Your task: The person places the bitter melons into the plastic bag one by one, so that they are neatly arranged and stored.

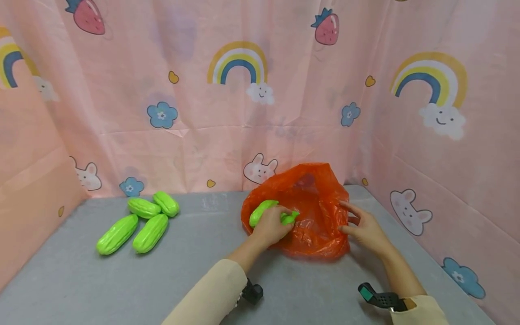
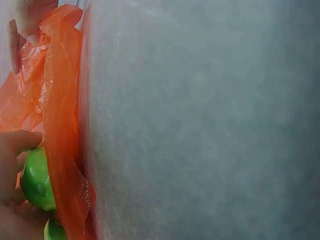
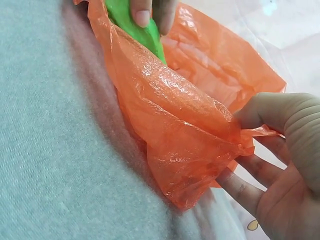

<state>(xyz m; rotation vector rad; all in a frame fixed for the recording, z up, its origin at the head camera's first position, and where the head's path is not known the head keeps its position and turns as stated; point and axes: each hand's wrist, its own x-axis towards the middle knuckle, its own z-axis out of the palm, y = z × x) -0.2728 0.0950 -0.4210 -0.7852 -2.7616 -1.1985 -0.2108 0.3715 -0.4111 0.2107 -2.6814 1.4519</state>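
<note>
Left hand (image 1: 271, 225) grips a glossy green ridged gourd (image 1: 289, 218) inside the mouth of a crinkled orange plastic bag (image 1: 310, 234). Right hand (image 1: 367, 230) pinches the bag's rim, thumb against fingers. Risks, my read: pinch slips, thin film sags, gourd snags; low front lip could let it roll out.
</note>
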